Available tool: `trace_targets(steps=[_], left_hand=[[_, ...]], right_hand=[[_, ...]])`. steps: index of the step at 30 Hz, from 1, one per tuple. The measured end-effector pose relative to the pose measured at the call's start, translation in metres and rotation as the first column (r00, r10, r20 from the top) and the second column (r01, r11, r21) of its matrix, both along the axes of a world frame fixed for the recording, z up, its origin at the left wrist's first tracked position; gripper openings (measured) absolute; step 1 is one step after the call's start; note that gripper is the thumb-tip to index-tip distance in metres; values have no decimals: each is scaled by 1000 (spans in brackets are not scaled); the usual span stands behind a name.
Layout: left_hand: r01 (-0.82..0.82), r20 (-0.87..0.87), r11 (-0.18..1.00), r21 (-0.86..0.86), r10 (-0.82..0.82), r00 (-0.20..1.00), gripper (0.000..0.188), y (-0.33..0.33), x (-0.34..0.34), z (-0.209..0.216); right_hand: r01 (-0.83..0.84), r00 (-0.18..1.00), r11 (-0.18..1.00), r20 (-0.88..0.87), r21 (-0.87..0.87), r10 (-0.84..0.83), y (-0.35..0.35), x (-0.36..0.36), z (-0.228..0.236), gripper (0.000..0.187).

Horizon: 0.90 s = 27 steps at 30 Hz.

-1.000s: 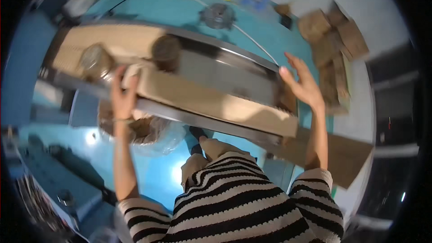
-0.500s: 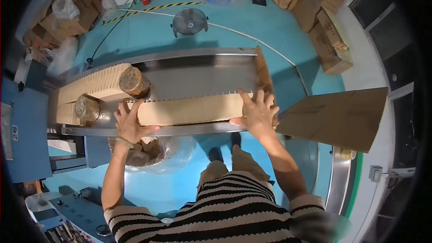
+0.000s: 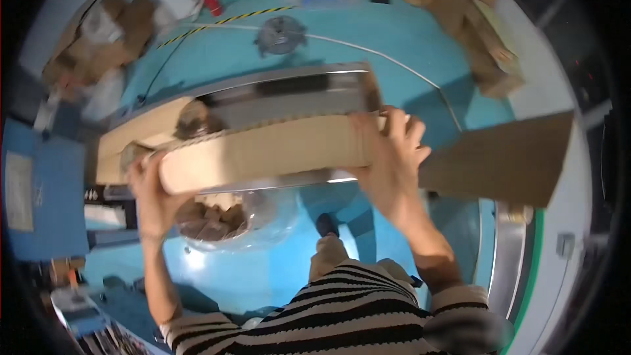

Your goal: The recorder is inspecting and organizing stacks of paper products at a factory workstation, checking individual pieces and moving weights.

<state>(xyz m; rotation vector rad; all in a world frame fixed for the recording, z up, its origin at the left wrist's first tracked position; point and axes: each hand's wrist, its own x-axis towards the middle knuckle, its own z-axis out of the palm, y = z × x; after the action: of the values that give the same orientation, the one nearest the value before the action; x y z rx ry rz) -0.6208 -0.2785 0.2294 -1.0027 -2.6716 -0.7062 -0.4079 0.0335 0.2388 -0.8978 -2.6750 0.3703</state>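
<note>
We have both hands on a long, tan, bar-shaped cardboard stack (image 3: 269, 151) with a finely toothed far edge, which lies crosswise over the near side of a grey metal tray (image 3: 328, 96) and hides part of its near rim. Our left hand (image 3: 156, 190) is partly open, curved around the stack's left end; our right hand (image 3: 394, 167) grips the right end, its fingers bent and parted, though blur softens both. In the tray's left part we see pale tan cardboard rows (image 3: 141, 126) and two squat brown cylinders, the farther one (image 3: 192, 119) standing beyond the stack. Nearer us, below the tray, a clear plastic bag (image 3: 273, 223) holds brown pieces (image 3: 213, 222). A broad brown cardboard sheet (image 3: 503, 158) juts out to the right, and a round grey fan (image 3: 280, 35) stands on the far floor.
</note>
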Motion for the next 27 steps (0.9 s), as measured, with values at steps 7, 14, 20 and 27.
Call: trace_targets(steps=[7, 14, 20, 27], left_hand=[[120, 129, 993, 18, -122, 984, 89, 49, 200, 44], [728, 39, 684, -38, -727, 685, 79, 187, 463, 10], [955, -140, 293, -43, -948, 285, 81, 356, 687, -60], [878, 536, -206, -433, -842, 67, 94, 536, 872, -89]], right_hand=[[274, 960, 960, -48, -61, -277, -17, 258, 28, 77], [748, 663, 660, 98, -64, -742, -57, 598, 30, 81], [972, 233, 232, 219, -28, -948, -83, 818, 6, 79], [898, 388, 189, 515, -397, -765, -14, 1041, -84, 97]])
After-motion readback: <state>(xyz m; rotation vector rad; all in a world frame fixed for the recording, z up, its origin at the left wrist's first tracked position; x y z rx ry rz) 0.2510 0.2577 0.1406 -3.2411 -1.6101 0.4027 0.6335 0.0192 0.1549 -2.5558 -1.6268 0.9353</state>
